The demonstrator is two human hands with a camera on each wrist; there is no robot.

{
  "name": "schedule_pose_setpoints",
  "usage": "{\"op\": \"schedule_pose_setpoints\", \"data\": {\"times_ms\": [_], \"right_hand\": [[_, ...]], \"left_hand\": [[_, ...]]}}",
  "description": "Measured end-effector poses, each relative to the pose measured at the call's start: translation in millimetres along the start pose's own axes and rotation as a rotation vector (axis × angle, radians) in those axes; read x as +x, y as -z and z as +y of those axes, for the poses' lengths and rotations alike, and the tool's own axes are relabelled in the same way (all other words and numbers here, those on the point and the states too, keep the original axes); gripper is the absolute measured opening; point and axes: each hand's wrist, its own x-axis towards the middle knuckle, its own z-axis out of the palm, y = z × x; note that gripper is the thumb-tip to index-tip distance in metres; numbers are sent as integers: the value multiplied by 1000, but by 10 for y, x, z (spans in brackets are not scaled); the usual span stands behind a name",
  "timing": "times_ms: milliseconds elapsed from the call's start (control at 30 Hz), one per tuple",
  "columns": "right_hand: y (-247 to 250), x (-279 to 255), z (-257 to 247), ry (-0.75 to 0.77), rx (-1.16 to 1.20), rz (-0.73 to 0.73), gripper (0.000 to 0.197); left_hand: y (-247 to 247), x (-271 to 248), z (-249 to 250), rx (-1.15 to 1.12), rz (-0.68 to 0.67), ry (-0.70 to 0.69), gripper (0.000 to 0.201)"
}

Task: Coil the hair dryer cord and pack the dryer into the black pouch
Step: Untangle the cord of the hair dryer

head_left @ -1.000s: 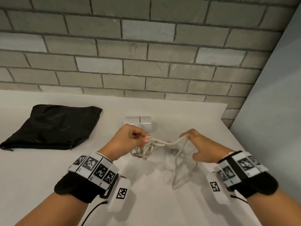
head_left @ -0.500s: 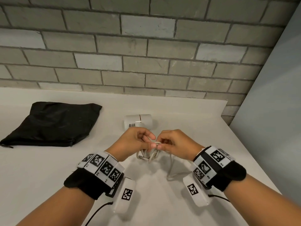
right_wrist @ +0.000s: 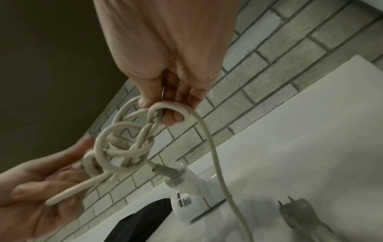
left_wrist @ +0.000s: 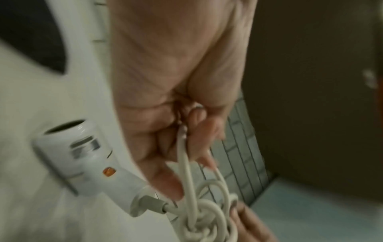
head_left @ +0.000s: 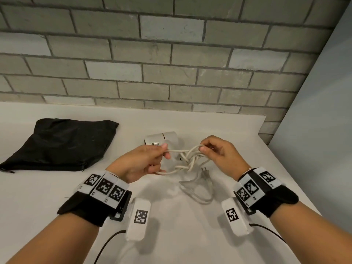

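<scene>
Above the table (head_left: 57,197), the left hand (head_left: 142,161) and right hand (head_left: 219,155) each pinch loops of the off-white cord (head_left: 187,159), bunched in a loose tangle before the white dryer (head_left: 162,142); black pouch (head_left: 61,143) lies left.

The hair dryer (head_left: 162,140) lies on the table (head_left: 190,235), near the wall (head_left: 171,63) behind it. The pouch (head_left: 61,143) lies to its left, apart. The cord bundle (head_left: 187,159) hangs before the dryer, between the left hand (head_left: 141,162) and right hand (head_left: 219,153); the plug (head_left: 204,173) rests on the table before and right of the dryer.

Both hands (head_left: 144,161) (head_left: 219,155) raised, fingers curled, pinching
</scene>
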Motion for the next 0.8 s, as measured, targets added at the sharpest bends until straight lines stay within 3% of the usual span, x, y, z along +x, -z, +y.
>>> {"op": "schedule_pose_setpoints", "data": {"times_ms": [67,233,333,400,500,567,633,700,733,800], "right_hand": [[-15,-11,-19,5,-40,-55,17],[11,-47,27,-31,28,-57,14],[11,-89,25,-77,122,-78,15],[1,-85,14,-110,183,-122,16],[14,-35,-4,-73,46,-107,17],[21,-10,-35,-12,-82,-113,18],[4,-5,-82,42,-183,-139,17],[-38,-10,-135,90,-261,-184,14],[-61,-10,-153,110,-290,-206,13],[-96,-14,-182,148,-341,-239,13]], "left_hand": [[-46,-6,29,-49,-21,-56,29],[-14,44,-6,-745,131,-306,31],[93,53,-9,-862,223,-371,31],[107,43,-7,-721,277,-295,33],[68,51,-5,-234,454,-194,19],[55,52,-1,223,648,-333,20],[-11,24,65,617,756,-631,26],[-157,26,151,905,593,-712,34],[-219,45,178,962,467,-630,38],[-303,72,223,699,221,-323,50]]}}
